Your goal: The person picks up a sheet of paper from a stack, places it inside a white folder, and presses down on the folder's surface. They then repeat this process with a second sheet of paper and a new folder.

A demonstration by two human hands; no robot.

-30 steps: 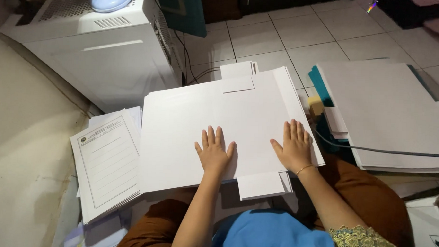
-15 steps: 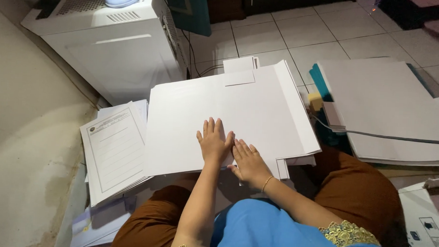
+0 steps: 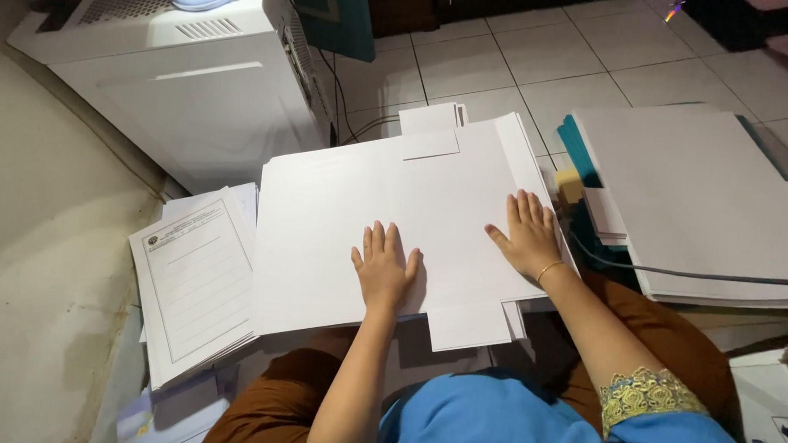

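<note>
Since the earlier frame our right hand (image 3: 529, 237) has slid from beside the left out toward the right edge of the big white card sheet (image 3: 386, 208); our left hand (image 3: 386, 271) stays near the sheet's near edge. Both hands lie flat, fingers spread and released, gripping nothing. That sheet rests on our lap, its long axis running left to right, tabs pointing far and near. Right of it lies a stack of white sheets (image 3: 700, 197); left, a smaller pile of printed forms (image 3: 195, 284)
</note>
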